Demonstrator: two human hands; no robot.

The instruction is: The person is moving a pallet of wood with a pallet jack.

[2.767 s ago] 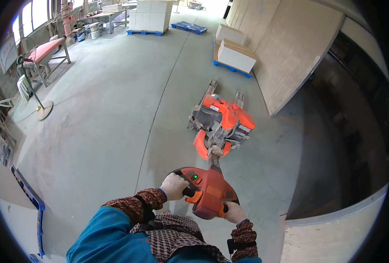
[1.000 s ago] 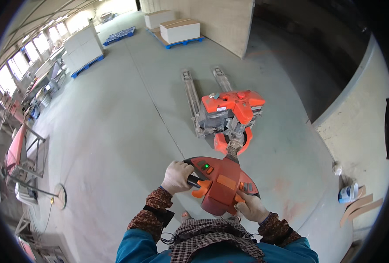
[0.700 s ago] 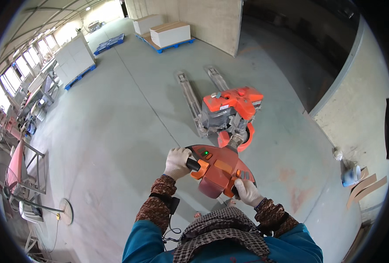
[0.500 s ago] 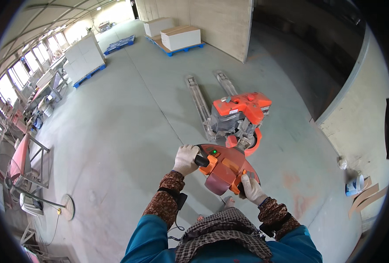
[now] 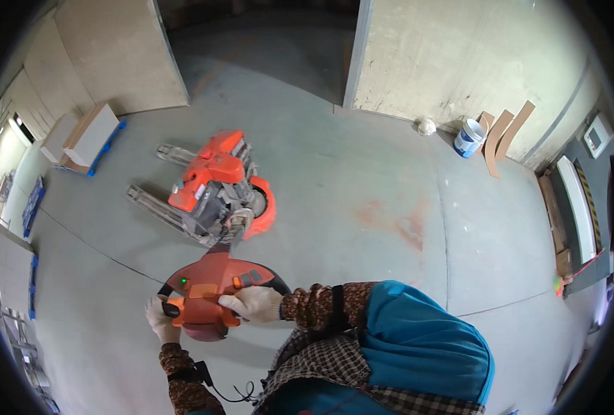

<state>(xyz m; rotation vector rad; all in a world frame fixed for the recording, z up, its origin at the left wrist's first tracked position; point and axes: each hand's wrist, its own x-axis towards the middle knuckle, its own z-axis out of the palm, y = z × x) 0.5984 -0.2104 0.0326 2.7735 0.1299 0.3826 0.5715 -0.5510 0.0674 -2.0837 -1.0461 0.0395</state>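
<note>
An orange electric pallet truck (image 5: 213,176) stands on the floor ahead and to the left, its two grey forks pointing left and away. Its steering handle (image 5: 203,290), red and orange with a small green light, reaches back to my body. My left hand (image 5: 160,319), in a white knit glove, is wrapped round the black left grip. The gloved right hand (image 5: 255,304) lies on the right side of the same handle, thumb over the orange part; its other fingers are partly hidden.
White boxes (image 5: 89,138) sit on a blue pallet at the far left, with more pallets along that side. A dark doorway (image 5: 265,55) opens ahead between pale walls. By the right wall stand a white-and-blue bucket (image 5: 470,137) and curved brown strips (image 5: 504,138).
My view has swung right, bringing the doorway and right wall into the middle. The truck's forks now point left rather than ahead. Both hands stay on the handle.
</note>
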